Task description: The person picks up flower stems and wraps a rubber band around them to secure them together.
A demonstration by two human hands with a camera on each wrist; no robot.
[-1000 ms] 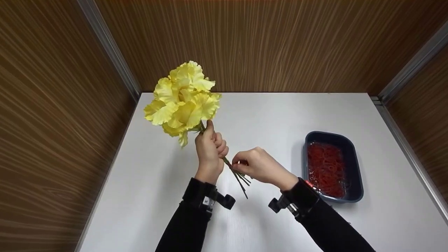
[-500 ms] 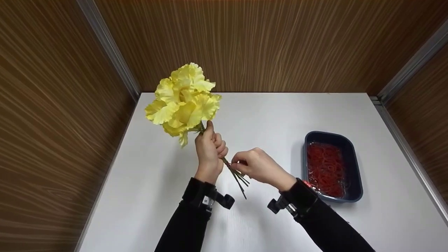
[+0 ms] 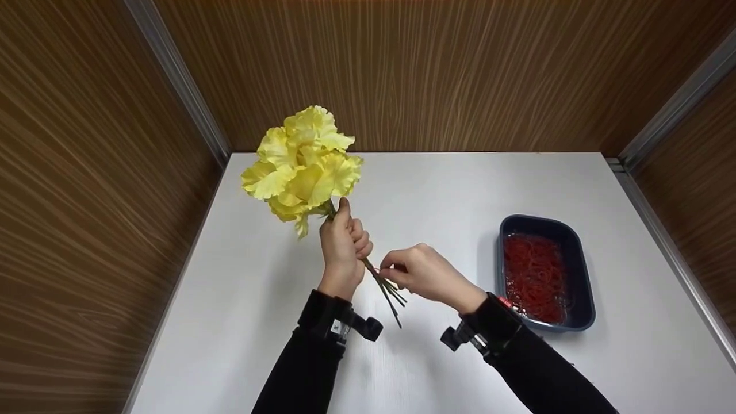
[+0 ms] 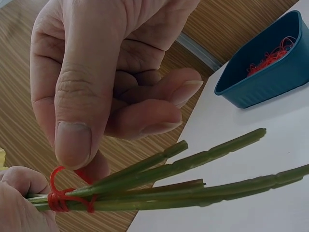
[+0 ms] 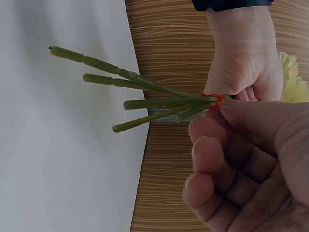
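A red rubber band [image 4: 65, 197] is pinched between thumb and forefinger of the right hand [image 3: 422, 275], a loop of it pulled up while the rest is wound tight round the green stems [image 4: 183, 179]. The band sits on the stems just beside the left hand [image 3: 343, 247], which is closed round the bunch above it, directly under the yellow flower heads [image 3: 302, 164]. From that grip the stems' long axis runs down and toward the person, the cut ends splayed and held above the white table [image 3: 437, 190]. The right hand is the nearer one to the band. A dark blue tray [image 3: 585, 305] of red bands lies well apart, on the right.
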